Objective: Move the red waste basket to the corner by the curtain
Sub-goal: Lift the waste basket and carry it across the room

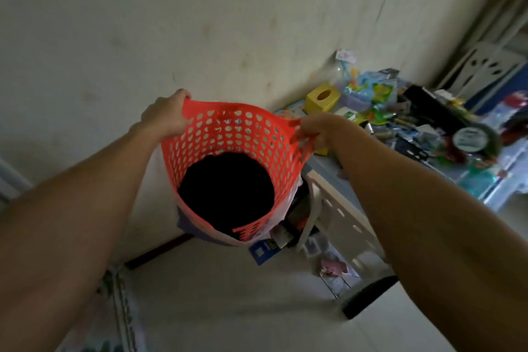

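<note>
Red basket (228, 151): I see it at centre frame, raised against the wall, dark inside. Left hand (165, 114): grip closed on the rim at 10 o'clock. Right hand (317, 130): grip pinching the rim at 2 o'clock. Cluttered desk (328, 168): at 3 o'clock, yellow box (321, 97) on it.

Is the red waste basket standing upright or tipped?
Tipped. The red waste basket leans with its open mouth toward the camera, left hand and right hand gripping its rim.
</note>
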A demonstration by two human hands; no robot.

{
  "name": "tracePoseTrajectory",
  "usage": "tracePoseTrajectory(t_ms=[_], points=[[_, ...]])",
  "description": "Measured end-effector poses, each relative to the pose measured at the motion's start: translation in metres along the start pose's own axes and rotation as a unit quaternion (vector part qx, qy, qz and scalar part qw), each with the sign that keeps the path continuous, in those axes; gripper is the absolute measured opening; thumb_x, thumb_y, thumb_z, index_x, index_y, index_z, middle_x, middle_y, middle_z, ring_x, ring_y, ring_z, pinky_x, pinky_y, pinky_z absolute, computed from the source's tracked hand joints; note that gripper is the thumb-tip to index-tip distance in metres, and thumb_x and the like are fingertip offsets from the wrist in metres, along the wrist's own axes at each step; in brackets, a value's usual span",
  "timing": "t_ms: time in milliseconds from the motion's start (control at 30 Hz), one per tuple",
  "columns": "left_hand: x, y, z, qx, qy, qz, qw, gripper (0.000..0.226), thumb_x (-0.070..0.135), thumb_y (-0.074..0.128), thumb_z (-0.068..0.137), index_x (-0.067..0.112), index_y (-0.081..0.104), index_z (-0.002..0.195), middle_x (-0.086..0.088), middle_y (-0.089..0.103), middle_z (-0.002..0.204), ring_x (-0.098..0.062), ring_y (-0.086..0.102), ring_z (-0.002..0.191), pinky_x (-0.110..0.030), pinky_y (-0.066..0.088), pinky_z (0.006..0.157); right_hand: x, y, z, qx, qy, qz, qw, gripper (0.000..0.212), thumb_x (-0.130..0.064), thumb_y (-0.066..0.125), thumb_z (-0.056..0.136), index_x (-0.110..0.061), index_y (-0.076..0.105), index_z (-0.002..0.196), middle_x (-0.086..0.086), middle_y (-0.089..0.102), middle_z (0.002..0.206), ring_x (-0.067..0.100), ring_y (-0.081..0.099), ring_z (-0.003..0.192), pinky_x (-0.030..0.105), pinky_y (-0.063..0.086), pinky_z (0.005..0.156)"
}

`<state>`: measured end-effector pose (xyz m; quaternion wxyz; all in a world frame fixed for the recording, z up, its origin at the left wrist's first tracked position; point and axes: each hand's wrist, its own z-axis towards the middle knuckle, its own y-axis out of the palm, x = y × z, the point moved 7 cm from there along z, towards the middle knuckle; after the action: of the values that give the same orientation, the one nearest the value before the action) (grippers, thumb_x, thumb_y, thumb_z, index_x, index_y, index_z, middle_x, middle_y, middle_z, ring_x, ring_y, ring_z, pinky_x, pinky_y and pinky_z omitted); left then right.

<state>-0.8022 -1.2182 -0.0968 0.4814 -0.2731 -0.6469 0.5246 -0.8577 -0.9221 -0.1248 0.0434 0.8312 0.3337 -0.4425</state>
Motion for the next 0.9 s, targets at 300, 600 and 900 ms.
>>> tracePoseTrajectory(t_ms=[300, 600, 900], points=[[0.189, -0.082, -0.049, 0.058, 0.112, -0.023, 0.992, 0.058, 0.015, 0.055, 0.084, 0.027, 0.047, 0.140, -0.024, 0.062, 0.122, -0.039, 0.062, 0.091, -0.036, 0.047, 0.072, -0.010, -0.147, -0.139, 0.115, -0.032, 0.042, 0.992, 0.039, -0.007, 0.024, 0.105, -0.007, 0.051, 0.078, 0.012, 0.057, 0.043, 0.035, 0.061, 0.048, 0.068, 0.049, 0.068], [0.396, -0.033, -0.152, 0.047, 0.199, -0.050, 0.978, 0.058, 0.019, 0.055, 0.084, 0.027, 0.046, 0.140, -0.020, 0.062, 0.121, -0.037, 0.060, 0.088, -0.036, 0.047, 0.072, 0.114, -0.293, -0.292, 0.196, -0.015, 0.081, 0.977, 0.040, -0.002, 0.022, 0.103, -0.004, 0.053, 0.078, 0.016, 0.064, 0.046, 0.031, 0.063, 0.037, 0.071, 0.025, 0.105], [0.628, 0.109, -0.265, -0.053, 0.331, -0.065, 0.940, 0.056, 0.011, 0.054, 0.086, 0.021, 0.045, 0.141, -0.025, 0.064, 0.120, -0.042, 0.064, 0.103, -0.038, 0.048, 0.075, 0.320, -0.456, -0.418, 0.276, 0.072, 0.124, 0.951, 0.028, -0.010, 0.028, 0.105, -0.004, 0.055, 0.103, 0.014, 0.061, 0.082, 0.037, 0.061, 0.076, 0.072, 0.042, 0.086]])
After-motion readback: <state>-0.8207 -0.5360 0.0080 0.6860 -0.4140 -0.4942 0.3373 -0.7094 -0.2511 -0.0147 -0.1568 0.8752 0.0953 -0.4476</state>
